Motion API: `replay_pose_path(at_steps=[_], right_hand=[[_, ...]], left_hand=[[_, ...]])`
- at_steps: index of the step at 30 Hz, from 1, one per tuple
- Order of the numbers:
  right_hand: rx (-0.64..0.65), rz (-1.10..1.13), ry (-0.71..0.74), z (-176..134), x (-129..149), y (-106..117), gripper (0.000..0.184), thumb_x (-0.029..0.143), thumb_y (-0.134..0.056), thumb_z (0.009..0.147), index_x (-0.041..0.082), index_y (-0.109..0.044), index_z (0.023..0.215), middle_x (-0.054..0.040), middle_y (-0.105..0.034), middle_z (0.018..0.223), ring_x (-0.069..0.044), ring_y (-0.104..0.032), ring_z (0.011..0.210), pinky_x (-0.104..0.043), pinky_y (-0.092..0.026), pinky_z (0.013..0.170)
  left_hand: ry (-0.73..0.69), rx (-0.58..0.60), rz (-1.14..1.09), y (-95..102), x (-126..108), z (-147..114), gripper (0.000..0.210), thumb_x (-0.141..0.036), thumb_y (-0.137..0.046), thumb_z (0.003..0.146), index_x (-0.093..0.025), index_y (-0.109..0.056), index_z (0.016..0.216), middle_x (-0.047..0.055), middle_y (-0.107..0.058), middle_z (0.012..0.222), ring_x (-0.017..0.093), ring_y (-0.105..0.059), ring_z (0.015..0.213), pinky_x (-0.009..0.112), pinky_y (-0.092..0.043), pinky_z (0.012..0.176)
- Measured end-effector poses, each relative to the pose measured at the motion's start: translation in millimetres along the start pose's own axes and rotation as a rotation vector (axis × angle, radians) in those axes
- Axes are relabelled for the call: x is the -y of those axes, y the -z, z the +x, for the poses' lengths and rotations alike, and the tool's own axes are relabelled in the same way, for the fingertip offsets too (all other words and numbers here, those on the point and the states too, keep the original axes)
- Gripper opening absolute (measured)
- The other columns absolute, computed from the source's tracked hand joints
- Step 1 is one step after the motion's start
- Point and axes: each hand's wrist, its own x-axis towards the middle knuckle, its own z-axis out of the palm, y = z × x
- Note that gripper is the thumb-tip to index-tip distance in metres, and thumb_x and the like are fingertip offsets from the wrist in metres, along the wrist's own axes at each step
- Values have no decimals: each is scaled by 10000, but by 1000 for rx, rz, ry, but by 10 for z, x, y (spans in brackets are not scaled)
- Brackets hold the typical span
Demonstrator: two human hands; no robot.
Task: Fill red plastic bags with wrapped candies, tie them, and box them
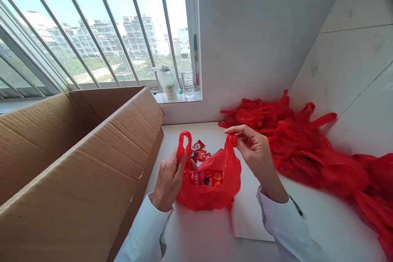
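A red plastic bag (208,194) hangs between my two hands, its mouth open toward me. Small wrapped packets (204,178) in red and orange show inside it. My left hand (170,178) is closed round the base of the bag's left handle, whose loop stands up above the thumb. With thumb and fingertips, my right hand (253,147) pinches the top of the right handle. Just beyond the bag, several loose red packets (198,145) lie on the white table (172,135), partly hidden by it.
A big open cardboard box (123,163) fills the left side. Many red plastic bags (310,151) are heaped along the wall at right. On the sill stand a water bottle (187,75) and a bagged cup (168,84). A pen (295,205) and white paper (248,221) lie near my right arm.
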Motion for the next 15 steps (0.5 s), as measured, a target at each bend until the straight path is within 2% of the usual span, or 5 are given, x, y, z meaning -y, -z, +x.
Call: replay_pose_path(at_steps=[3,5,8,11,15], right_hand=[[75,21,30,-35,96,-66,209,117,-518,822,213,-676,919,0,-660,840,-97,-582,703,-202,-469,621],[160,46,73,-57,139,-120,242,84,-510,817,216,-684,920,3,-671,855,-93,-591,707,-204,-476,633],[252,104,95,-66,128,-200,289,57,-500,810,222,-691,949,9,-687,865,-95,-616,731,-208,-497,670],[244,151,50,-68,95,-257,279,70,-489,825,217,-693,946,11,-696,865,-100,-637,756,-201,-508,672],[392,182,76,-95,162,-259,219,143,-526,858,230,-701,956,12,-701,822,-107,-637,727,-213,-514,668]], left_hand=[[87,51,-54,-163,-139,16,248,-350,-285,934,-215,-488,889,-47,-547,590,139,-497,511,264,-423,556],[60,112,-39,-223,-182,-11,224,-357,-303,918,-220,-478,947,-25,-572,686,154,-536,611,267,-437,597],[-36,296,-33,-189,-184,-69,357,-429,-283,909,-207,-486,1100,40,-615,879,203,-579,864,307,-460,767],[-151,438,13,-137,-187,-69,395,-478,-399,857,-189,-524,1096,43,-616,897,216,-564,833,305,-461,747],[-192,341,6,-232,-226,25,251,-351,-398,884,-188,-588,892,5,-589,791,171,-533,771,274,-453,737]])
